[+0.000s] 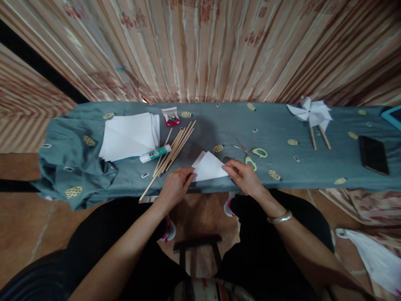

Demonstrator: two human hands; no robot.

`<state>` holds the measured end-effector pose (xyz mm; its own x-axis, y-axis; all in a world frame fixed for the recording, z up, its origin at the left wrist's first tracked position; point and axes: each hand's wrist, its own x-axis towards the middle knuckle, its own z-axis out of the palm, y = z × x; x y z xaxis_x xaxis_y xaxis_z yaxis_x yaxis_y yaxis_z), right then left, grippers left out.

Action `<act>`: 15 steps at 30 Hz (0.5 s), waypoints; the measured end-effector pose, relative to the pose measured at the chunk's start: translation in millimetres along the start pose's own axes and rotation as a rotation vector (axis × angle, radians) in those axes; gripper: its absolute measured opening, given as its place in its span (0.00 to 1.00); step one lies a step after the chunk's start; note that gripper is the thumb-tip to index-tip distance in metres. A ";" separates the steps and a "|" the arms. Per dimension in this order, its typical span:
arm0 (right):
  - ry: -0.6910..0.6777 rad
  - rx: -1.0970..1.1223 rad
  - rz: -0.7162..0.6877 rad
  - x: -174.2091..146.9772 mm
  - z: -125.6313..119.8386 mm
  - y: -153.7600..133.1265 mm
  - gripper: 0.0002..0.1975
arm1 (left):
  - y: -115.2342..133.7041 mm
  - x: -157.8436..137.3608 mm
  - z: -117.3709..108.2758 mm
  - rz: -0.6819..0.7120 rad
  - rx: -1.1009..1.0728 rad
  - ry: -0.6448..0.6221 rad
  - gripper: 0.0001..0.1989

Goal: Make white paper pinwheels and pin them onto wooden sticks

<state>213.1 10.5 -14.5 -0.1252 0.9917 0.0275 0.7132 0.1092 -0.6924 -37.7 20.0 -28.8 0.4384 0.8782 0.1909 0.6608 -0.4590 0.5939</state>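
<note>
A sheet of white paper (209, 167), folded to a triangle with its peak pointing away from me, is between my two hands near the table's front edge. My left hand (176, 186) pinches its left corner, and my right hand (244, 176) pinches the right corner. Wooden sticks (175, 148) lie in a loose bundle just left of the paper, one poking over the front edge. A glue stick (156, 154) rests against them. To the right of the paper, scissors (249, 151) with pale green handles lie with their blades apart.
A stack of white paper (128, 136) sits at the left, beside a small red box (171, 117) of metal pins. Paper pinwheels (310, 112) on sticks lie at the right, near a dark phone (374, 154). The patterned cloth (200, 113) covers the table, with a curtain behind.
</note>
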 end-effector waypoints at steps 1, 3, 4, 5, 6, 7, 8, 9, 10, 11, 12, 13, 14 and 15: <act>0.002 -0.022 0.009 2.9 0.3 -0.6 0.13 | -1.7 0.9 0.6 -0.021 -0.013 0.005 0.09; 0.009 -0.074 0.011 7.8 0.8 -1.4 0.13 | -3.5 2.1 0.3 -0.059 -0.033 0.006 0.13; 0.011 -0.099 0.007 9.7 1.2 -1.6 0.12 | -2.9 2.5 -0.9 -0.066 -0.029 0.006 0.17; 0.012 -0.122 0.004 11.2 1.6 -1.7 0.12 | -1.2 2.8 -2.6 -0.060 -0.002 0.016 0.19; 0.013 -0.143 0.004 12.5 1.9 -1.8 0.11 | 1.9 2.8 -4.5 -0.037 0.045 0.034 0.20; 0.009 -0.162 0.007 13.4 2.3 -1.8 0.11 | 6.3 2.3 -6.2 0.005 0.105 0.058 0.20; 0.002 -0.179 0.011 14.2 2.6 -1.8 0.11 | 11.6 1.3 -7.1 0.058 0.189 0.095 0.19; -0.005 -0.195 0.014 14.8 2.8 -1.8 0.11 | 17.4 -0.3 -6.8 0.138 0.250 0.109 0.20; -0.012 -0.209 0.017 15.3 3.0 -1.9 0.11 | 23.2 -2.4 -5.0 0.219 0.284 0.097 0.20; -0.017 -0.221 0.018 15.8 3.1 -2.1 0.11 | 28.5 -4.9 -1.7 0.297 0.304 0.063 0.21; -0.021 -0.229 0.015 16.3 3.3 -2.3 0.11 | 32.6 -7.5 2.9 0.345 0.327 0.016 0.22; -0.022 -0.234 0.012 16.7 3.4 -2.5 0.11 | 35.4 -10.0 8.3 0.366 0.348 -0.002 0.22; -0.020 -0.237 0.009 17.1 3.5 -2.7 0.11 | 36.8 -12.1 13.9 0.366 0.367 -0.035 0.22; -0.018 -0.238 0.007 17.5 3.5 -2.9 0.11 | 36.8 -13.7 18.9 0.361 0.384 -0.078 0.23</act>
<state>206.5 27.3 -14.6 -0.1302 0.9914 0.0092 0.8565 0.1172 -0.5026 -7.8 -11.4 -24.4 0.7135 0.6495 0.2628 0.6285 -0.7591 0.1697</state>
